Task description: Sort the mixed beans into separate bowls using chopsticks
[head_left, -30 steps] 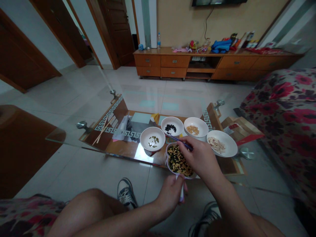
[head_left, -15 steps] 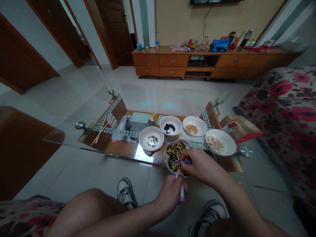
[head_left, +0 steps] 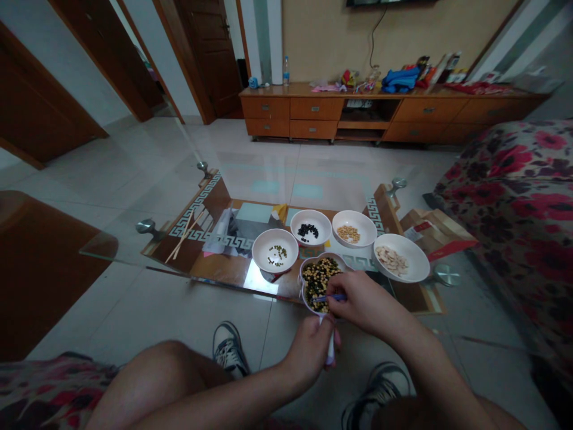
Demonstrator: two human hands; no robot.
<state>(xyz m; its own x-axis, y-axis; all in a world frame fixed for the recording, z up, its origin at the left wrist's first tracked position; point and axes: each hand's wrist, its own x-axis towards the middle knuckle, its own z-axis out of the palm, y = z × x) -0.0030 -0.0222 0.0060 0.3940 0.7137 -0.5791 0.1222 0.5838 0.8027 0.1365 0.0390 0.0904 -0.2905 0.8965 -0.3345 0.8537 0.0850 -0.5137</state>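
Observation:
My left hand is closed round the white and purple handle of a pan-shaped bowl at the near table edge. Mixed beans, yellow and dark, fill the bowl. In a pinch, my right hand holds a small purple utensil, its tip among the beans; its kind is hidden. Behind the bowl stand a white bowl with a few green beans, another white bowl with black beans, and a third with yellow beans. A fourth white bowl to the right holds pale flat pieces.
The bowls stand on a glass table with metal supports. A pair of chopsticks lies at its left. Papers show beneath the glass. Right of the bowls is a brown paper bag, near a flowered sofa.
The purple utensil has shifted slightly within the beans, with my right hand moving a little. My left hand stays on the handle, and the white bowls stand where they were.

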